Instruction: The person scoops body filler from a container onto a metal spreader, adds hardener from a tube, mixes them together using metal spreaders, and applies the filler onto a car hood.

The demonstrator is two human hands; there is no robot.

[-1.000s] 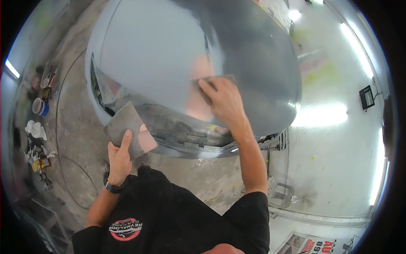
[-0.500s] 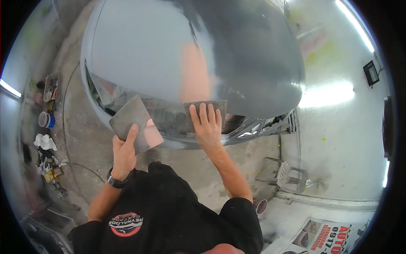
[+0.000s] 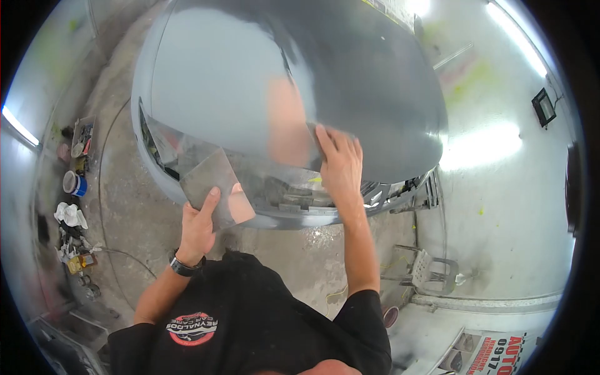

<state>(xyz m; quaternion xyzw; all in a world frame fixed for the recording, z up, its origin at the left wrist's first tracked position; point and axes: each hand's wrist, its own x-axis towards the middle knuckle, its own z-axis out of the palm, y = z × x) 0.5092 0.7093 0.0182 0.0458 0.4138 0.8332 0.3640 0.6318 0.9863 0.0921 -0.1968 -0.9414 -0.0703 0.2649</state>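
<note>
My left hand (image 3: 200, 228) grips a flat grey mixing board (image 3: 209, 176) by its lower corner, thumb on top. A dab of pinkish-orange filler (image 3: 240, 207) lies on the board's right side. In my right hand (image 3: 344, 165) is a thin dark spreader (image 3: 317, 142), mostly hidden by the fingers and turned edge-on. It is over the front part of the car hood (image 3: 206, 69), right beside a smooth orange filler patch (image 3: 287, 125). The hood is light grey on the left and dark grey on the right.
The car's open front end (image 3: 300, 197) lies just below the hood. On the left floor stand a blue-and-white tub (image 3: 74, 184), a white cloth (image 3: 71, 215) and a tool tray (image 3: 82, 137). A plastic chair (image 3: 431, 272) is by the right wall, near a printed banner (image 3: 484, 356).
My right hand has moved up and right from the hood's front edge, and the spreader has turned from flat-facing to edge-on. The left hand and board appear slightly lower and further right.
</note>
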